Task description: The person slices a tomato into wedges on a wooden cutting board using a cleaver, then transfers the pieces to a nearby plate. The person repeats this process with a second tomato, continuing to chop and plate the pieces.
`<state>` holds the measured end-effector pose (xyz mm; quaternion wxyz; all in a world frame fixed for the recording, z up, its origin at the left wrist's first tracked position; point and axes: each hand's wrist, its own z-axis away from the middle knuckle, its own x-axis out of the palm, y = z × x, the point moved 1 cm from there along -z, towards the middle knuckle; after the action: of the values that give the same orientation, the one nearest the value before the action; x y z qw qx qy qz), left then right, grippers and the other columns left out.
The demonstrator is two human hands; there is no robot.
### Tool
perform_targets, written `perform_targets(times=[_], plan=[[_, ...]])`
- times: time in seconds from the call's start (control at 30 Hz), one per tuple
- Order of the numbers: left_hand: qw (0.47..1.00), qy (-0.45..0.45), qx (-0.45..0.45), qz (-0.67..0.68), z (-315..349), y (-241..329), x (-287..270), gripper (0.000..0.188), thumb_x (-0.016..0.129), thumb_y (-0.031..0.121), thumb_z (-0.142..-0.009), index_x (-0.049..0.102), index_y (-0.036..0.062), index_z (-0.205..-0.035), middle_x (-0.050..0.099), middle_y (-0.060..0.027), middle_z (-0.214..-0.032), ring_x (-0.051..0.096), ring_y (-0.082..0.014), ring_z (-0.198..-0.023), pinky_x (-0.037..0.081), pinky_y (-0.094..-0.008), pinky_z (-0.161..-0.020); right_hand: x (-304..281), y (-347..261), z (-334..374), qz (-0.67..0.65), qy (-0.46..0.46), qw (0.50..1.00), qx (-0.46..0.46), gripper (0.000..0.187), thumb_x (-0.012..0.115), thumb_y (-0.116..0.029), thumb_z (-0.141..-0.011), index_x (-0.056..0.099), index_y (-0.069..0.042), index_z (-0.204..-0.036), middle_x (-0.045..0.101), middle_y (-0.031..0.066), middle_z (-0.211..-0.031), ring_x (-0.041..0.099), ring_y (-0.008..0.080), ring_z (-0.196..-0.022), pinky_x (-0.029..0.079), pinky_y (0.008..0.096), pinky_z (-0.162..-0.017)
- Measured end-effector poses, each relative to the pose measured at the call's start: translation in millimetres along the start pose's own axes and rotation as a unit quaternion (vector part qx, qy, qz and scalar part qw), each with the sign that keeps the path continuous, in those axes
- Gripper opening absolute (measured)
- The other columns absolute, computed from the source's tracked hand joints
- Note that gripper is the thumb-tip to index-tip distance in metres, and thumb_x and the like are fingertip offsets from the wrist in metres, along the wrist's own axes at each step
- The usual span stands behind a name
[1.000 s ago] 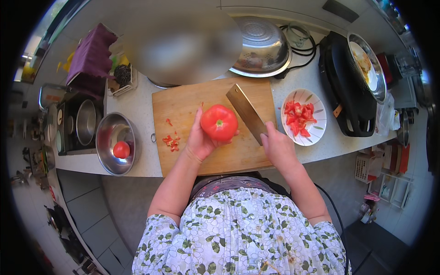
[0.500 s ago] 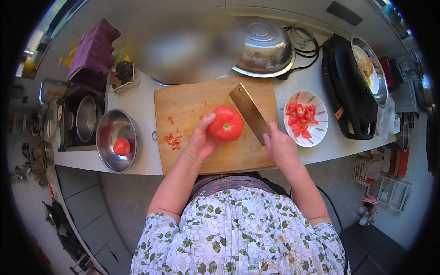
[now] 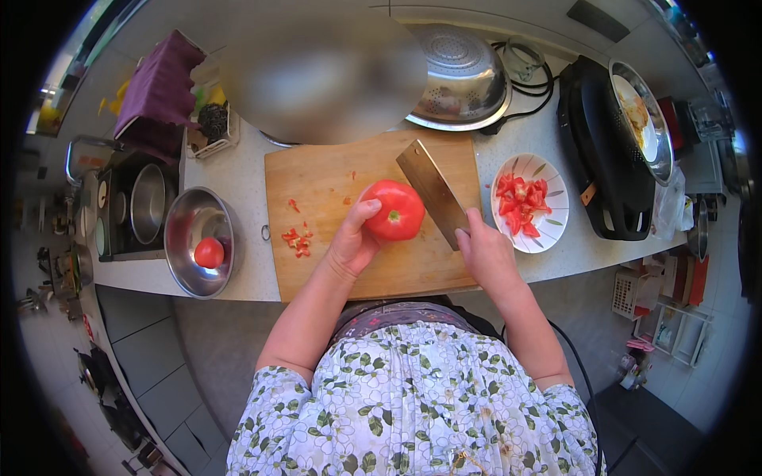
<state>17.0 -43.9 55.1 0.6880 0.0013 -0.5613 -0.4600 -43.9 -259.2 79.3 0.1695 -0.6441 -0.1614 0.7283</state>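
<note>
My left hand (image 3: 354,242) is closed round a large red tomato (image 3: 394,210), its green stem spot facing up. Just right of the tomato, my right hand (image 3: 486,252) grips the handle of a cleaver (image 3: 432,184), whose broad blade slants up and to the left. Both are over a wooden cutting board (image 3: 317,170). Small red tomato scraps (image 3: 298,240) lie on the board's left side. To the right of the board, a white patterned plate (image 3: 559,214) bears cut tomato chunks (image 3: 520,204).
Left of the board stands a steel bowl (image 3: 178,262) with a smaller tomato (image 3: 209,252) inside. Behind the board is an upturned steel colander (image 3: 456,75). A black appliance (image 3: 595,159) stands at the right, beside another steel colander (image 3: 663,163). A sink with a steel pot (image 3: 148,204) is far left.
My left hand and the tomato have shifted very slightly, and the cleaver's tip has risen a little. Both grips stay the same.
</note>
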Motion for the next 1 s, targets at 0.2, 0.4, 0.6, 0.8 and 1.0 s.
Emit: perform_targets(times=[0.2, 0.4, 0.6, 0.8, 1.0], plan=[[0.999, 0.032, 0.008, 0.021, -5, -9, -13, 0.066, 0.056, 0.054, -0.088, 0.045, 0.0086, -0.134, 0.053, -0.0121, -0.133, 0.053, -0.0315, -0.121, 0.047, -0.0561, -0.096, -1, 2, -1, -0.005, -0.006, 1.0, 0.003, 0.024, 0.06, -0.015, -0.088, 0.045, -0.004, -0.103, 0.065, 0.0169, -0.077, 0.064, 0.0383, -0.068, 0.051, 0.0479, -0.058], [0.997, 0.025, -0.022, 0.063, -10, -4, -10, 0.071, 0.038, 0.065, -0.092, 0.043, 0.0103, -0.137, 0.049, -0.0134, -0.138, 0.05, -0.0327, -0.125, 0.045, -0.0565, -0.098, -1, 3, -2, -0.01, -0.01, 1.0, 0.004, 0.025, 0.06, -0.015, -0.088, 0.045, -0.004, -0.105, 0.065, 0.0169, -0.078, 0.064, 0.0385, -0.069, 0.051, 0.048, -0.058], [0.978, 0.062, 0.102, -0.17, -13, 4, -9, 0.051, 0.067, 0.035, -0.085, 0.05, 0.0113, -0.126, 0.053, -0.0099, -0.127, 0.053, -0.0286, -0.117, 0.045, -0.0459, -0.1, -1, 4, -1, -0.017, -0.011, 1.0, 0.003, 0.026, 0.06, -0.015, -0.088, 0.045, -0.004, -0.107, 0.065, 0.0175, -0.078, 0.064, 0.039, -0.069, 0.051, 0.0482, -0.058], [0.663, -0.054, 0.254, -0.702, -16, 18, -5, 0.065, 0.08, 0.013, -0.064, 0.052, 0.0098, -0.122, 0.045, -0.015, -0.134, 0.043, -0.0352, -0.127, 0.039, -0.0428, -0.106, -1, 5, -2, -0.012, -0.012, 1.0, 0.006, 0.026, 0.06, -0.016, -0.088, 0.045, -0.004, -0.106, 0.064, 0.0184, -0.075, 0.064, 0.0393, -0.067, 0.051, 0.0487, -0.057], [0.619, 0.108, 0.224, -0.745, 10, 14, -29, 0.088, 0.087, 0.015, -0.058, 0.044, 0.0132, -0.135, 0.041, -0.0147, -0.137, 0.04, -0.036, -0.128, 0.036, -0.0435, -0.108, -1, 4, -2, -0.013, -0.006, 1.0, 0.0, 0.025, 0.06, -0.016, -0.088, 0.045, -0.004, -0.105, 0.064, 0.0188, -0.072, 0.064, 0.0394, -0.067, 0.051, 0.0488, -0.058]])
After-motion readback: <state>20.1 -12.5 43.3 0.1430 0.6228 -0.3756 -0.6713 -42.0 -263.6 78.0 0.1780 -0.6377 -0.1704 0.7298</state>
